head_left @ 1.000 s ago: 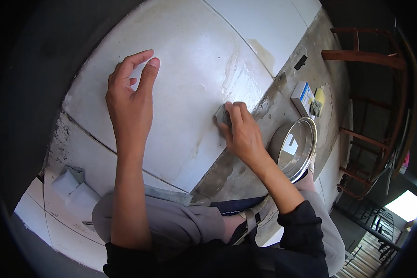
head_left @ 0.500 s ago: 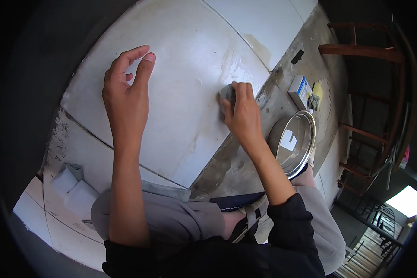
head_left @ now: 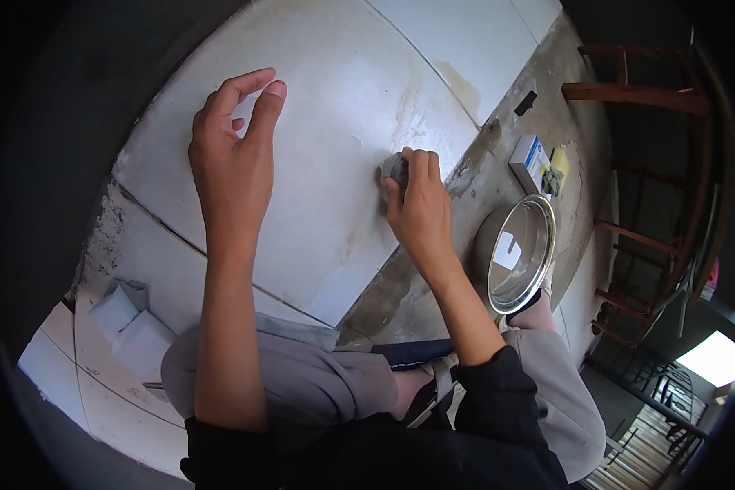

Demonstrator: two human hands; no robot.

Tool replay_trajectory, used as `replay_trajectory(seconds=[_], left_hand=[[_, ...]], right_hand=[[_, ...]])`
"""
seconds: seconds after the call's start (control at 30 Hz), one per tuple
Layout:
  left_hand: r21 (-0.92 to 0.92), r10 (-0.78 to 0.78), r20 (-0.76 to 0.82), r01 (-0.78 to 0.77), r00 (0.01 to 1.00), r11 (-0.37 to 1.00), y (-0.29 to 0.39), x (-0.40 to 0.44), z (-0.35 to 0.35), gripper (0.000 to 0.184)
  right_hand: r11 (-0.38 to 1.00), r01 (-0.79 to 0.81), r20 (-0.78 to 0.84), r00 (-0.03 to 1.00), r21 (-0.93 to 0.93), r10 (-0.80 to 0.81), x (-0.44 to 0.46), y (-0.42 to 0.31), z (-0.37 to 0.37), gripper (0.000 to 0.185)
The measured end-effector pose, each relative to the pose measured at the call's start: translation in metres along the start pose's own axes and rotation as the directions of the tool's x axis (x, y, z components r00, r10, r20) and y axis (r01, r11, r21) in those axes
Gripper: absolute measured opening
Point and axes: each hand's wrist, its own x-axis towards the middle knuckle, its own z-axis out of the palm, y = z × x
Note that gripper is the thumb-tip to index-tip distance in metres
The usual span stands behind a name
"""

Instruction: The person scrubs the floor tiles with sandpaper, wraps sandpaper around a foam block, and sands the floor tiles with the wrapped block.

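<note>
My right hand [head_left: 420,200] is closed on a grey cloth [head_left: 395,170], pressed against the white tile surface [head_left: 327,139] beside a wet, shiny patch. Part of the cloth is hidden under my fingers. My left hand [head_left: 235,151] is raised over the tile at the left, fingers curved and thumb apart, with nothing between them. A red mark shows at the tip of its thumb. Right of my right forearm stands a round metal basin [head_left: 483,253] with a bright reflection inside.
Beyond the basin are a white and blue box [head_left: 531,166] and a yellow item [head_left: 559,158] with a greyish cloth. A small black object [head_left: 526,103] lies farther up. Wooden furniture [head_left: 637,96] stands right. Folded grey cloth [head_left: 284,331] lies by my leg; white pieces [head_left: 143,339] are lower left.
My right hand first moved up the tile with the cloth, then slightly back to the left. My left hand shifted a little, staying raised with its fingers apart.
</note>
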Motion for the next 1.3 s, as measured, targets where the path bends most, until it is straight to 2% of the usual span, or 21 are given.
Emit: replay_trajectory(seconds=[0.03,0.07,0.13,0.17,0.27,0.4,0.5,0.57,0.6,0.67,0.7,0.77,0.8,0.87,0.93,1.0,1.03,1.17,1.27,1.3], left_hand=[[-0.002,0.0,-0.002,0.0,1.0,1.0,0.001,0.001,0.0,0.025],[0.0,0.005,0.001,-0.005,1.0,1.0,0.003,0.002,0.0,0.025],[0.011,0.006,0.005,-0.006,1.0,1.0,0.004,0.002,0.001,0.025],[0.005,0.011,0.007,-0.011,1.0,1.0,0.003,0.002,0.001,0.025],[-0.004,0.018,0.017,-0.018,1.0,1.0,0.001,0.002,0.002,0.025],[-0.019,0.001,0.015,-0.001,1.0,1.0,0.0,0.0,0.001,0.025],[-0.019,0.024,0.019,-0.023,1.0,1.0,0.005,0.001,0.002,0.025],[-0.006,0.06,0.027,-0.059,0.998,0.998,0.008,-0.003,0.004,0.023],[0.002,0.088,0.034,-0.088,0.996,0.996,0.01,-0.006,0.006,0.022],[0.012,0.131,0.082,-0.133,0.988,0.991,0.013,-0.014,0.011,0.02],[0.014,0.146,0.119,-0.149,0.982,0.989,0.015,-0.02,0.014,0.019],[-0.051,0.178,0.206,-0.171,0.962,0.984,0.018,-0.031,0.024,0.015],[-0.063,0.098,0.292,-0.083,0.951,0.995,0.023,-0.038,0.028,0.015],[-0.096,0.08,0.458,-0.04,0.885,0.995,0.027,-0.051,0.037,0.015],[-0.133,0.023,0.653,0.085,0.757,0.988,0.031,-0.063,0.042,0.017],[-0.199,0.104,0.739,0.067,0.666,0.978,0.034,-0.076,0.047,0.022],[-0.276,0.159,0.729,0.073,0.666,0.958,0.036,-0.082,0.051,0.02],[-0.388,0.239,0.598,0.016,0.765,0.921,0.038,-0.101,0.064,0.011],[-0.312,0.312,0.514,-0.164,0.799,0.936,0.031,-0.112,0.072,0.012],[-0.294,0.344,0.476,-0.223,0.809,0.93,0.029,-0.115,0.074,0.012]], right_hand=[[1.0,-0.029,-0.024,0.999,-0.008,0.029,0.002,-0.002,0.002,0.042],[0.999,-0.038,0.022,0.999,-0.002,0.038,-0.012,-0.006,0.003,0.044],[0.998,0.01,0.147,0.989,0.057,-0.018,-0.056,-0.029,0.001,0.047],[0.994,0.103,0.124,0.986,0.047,-0.108,-0.076,-0.037,0.005,0.048],[0.992,0.111,0.159,0.98,0.065,-0.12,-0.072,-0.027,0.0,0.049],[0.995,-0.083,0.03,0.996,0.06,0.081,-0.023,-0.003,0.0,0.046],[0.998,-0.036,0.055,0.998,0.061,0.032,-0.042,-0.008,-0.005,0.044],[0.961,-0.17,0.089,0.984,0.218,0.153,-0.053,0.004,-0.008,0.041],[0.926,-0.237,0.112,0.971,0.295,0.213,-0.057,0.011,-0.011,0.04],[0.627,-0.386,0.125,0.899,0.676,0.419,-0.051,0.014,-0.021,0.036],[0.414,-0.406,0.166,0.848,0.815,0.503,-0.048,0.015,-0.026,0.034],[0.106,-0.35,0.248,0.817,0.931,0.521,-0.044,0.014,-0.042,0.032],[-0.052,-0.307,0.288,0.806,0.95,0.517,-0.042,0.014,-0.048,0.031],[-0.114,-0.219,0.245,0.799,0.969,0.549,-0.039,0.014,-0.055,0.032],[-0.138,-0.127,0.184,0.786,0.982,0.59,-0.032,0.006,-0.06,0.033],[-0.145,-0.077,0.151,0.778,0.986,0.61,-0.027,0.005,-0.06,0.034],[-0.155,-0.055,0.139,0.78,0.986,0.61,-0.026,0.007,-0.058,0.034],[-0.173,0.026,0.09,0.771,0.985,0.63,-0.022,0.008,-0.045,0.034],[-0.178,0.03,0.095,0.752,0.984,0.652,-0.016,-0.004,-0.041,0.034],[-0.184,0.014,0.105,0.774,0.983,0.624,-0.015,-0.011,-0.043,0.035]])
